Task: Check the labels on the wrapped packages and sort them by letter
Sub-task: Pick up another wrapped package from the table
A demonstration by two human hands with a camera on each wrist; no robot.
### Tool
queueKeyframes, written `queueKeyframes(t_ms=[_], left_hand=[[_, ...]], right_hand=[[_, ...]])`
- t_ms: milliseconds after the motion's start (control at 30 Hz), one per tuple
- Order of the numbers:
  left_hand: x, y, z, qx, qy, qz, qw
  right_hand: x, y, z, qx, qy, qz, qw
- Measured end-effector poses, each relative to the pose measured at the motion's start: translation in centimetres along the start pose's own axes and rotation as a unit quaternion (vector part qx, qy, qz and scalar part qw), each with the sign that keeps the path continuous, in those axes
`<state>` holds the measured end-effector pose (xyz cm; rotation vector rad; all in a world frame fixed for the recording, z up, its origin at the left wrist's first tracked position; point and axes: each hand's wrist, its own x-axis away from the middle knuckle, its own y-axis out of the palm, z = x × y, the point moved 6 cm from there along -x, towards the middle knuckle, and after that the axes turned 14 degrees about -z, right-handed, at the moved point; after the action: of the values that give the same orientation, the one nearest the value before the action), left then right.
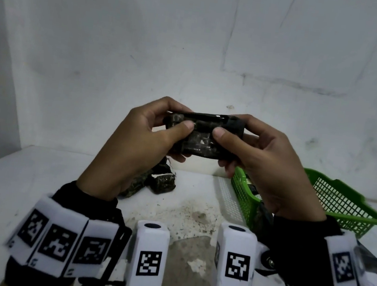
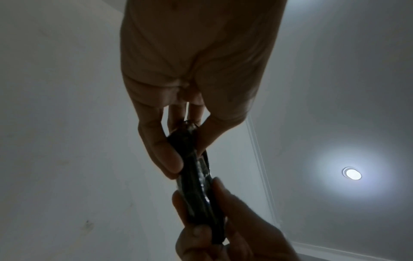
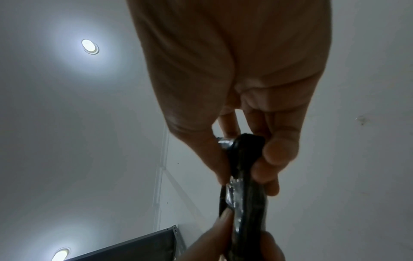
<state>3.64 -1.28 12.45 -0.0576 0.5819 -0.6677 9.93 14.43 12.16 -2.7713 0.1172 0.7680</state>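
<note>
Both hands, left hand (image 1: 142,134) and right hand (image 1: 265,158), clamp the wrapped package (image 1: 204,135), thumbs in front, fingers curled behind.

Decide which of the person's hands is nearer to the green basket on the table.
Right. The right hand is raised directly in front of the green basket, overlapping its near left corner in the head view. The left hand holds the package's other end, farther left.

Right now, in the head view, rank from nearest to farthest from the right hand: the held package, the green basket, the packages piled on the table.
1. Held package: gripped by the right hand.
2. Green basket: just below, right side.
3. Piled packages: on the table, under the left hand.
</note>
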Motion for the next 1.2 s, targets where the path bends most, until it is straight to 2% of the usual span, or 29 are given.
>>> queueKeyframes(t_ms=[67, 233, 367, 533, 767, 967, 1100, 1200], left_hand=[[0.0, 0.4, 0.1, 0.018, -0.011, -0.014, 1.0], [0.0, 0.1, 0.1, -0.008, -0.007, 0.011, 1.0], [0.0, 0.3, 0.1, 0.019, -0.023, 0.004, 1.0], [0.1, 0.5, 0.2, -0.013, -0.01, 0.006, 1.0], [-0.2, 1.1, -0.5, 0.035, -0.046, -0.039, 0.998], [-0.2, 0.8, -0.4, 0.029, -0.026, -0.009, 0.999], [-0.3, 1.0, -0.5, 0.04, -0.037, -0.034, 0.998], [-0.2, 0.9, -0.2, 0.023, -0.026, -0.033, 0.999]], right_hand=[[0.0, -0.3, 0.2, -0.005, -0.004, 0.014, 1.0], [-0.1, -0.3, 0.2, -0.012, 0.009, -0.005, 1.0], [-0.2, -0.4, 0.3, -0.019, 0.005, 0.017, 1.0], [-0.1, -0.5, 0.3, -0.017, 0.007, 0.013, 1.0], [0.0, -0.5, 0.2, -0.025, -0.007, 0.012, 1.0], [0.1, 0.0, 0.3, -0.003, 0.011, -0.013, 1.0], [0.1, -0.2, 0.1, 0.006, -0.008, 0.004, 1.0], [0.1, 0.3, -0.2, 0.012, -0.001, -0.011, 1.0]])
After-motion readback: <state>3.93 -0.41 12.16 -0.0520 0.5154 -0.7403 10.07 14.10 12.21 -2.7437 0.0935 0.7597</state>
